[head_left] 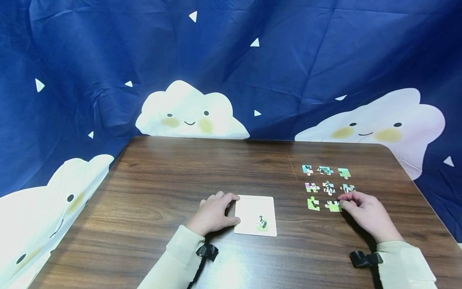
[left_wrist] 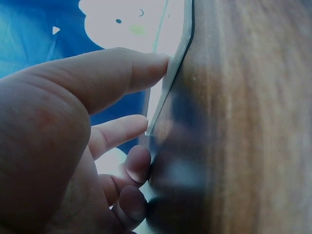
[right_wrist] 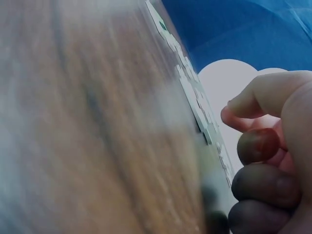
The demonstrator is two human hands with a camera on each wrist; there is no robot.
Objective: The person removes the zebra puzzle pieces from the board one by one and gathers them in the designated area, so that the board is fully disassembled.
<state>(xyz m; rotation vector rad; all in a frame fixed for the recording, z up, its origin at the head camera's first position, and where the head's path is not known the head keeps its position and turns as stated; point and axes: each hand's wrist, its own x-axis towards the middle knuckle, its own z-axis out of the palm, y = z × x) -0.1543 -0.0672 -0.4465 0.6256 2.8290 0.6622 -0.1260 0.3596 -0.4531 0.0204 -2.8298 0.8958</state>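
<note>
On the left, the left hand (head_left: 213,213) rests at a square white puzzle board (head_left: 249,212). Its thumb and index finger touch the board's left edge, seen close up in the left wrist view. One puzzle piece (head_left: 262,223), green with a black and white figure, lies at the board's lower right corner. The right hand (head_left: 366,210) hovers over the right end of a green puzzle piece (head_left: 333,206) in the front row. Thumb and index tips are near each other, and the other fingers bend inward. I see no piece between them in the right wrist view (right_wrist: 263,151).
Several colourful puzzle pieces (head_left: 329,188) lie in spaced rows on the right of the brown wooden table (head_left: 162,176). A blue cloth (head_left: 223,48) with smiling clouds hangs behind the table. Black straps (head_left: 207,251) sit around both wrists.
</note>
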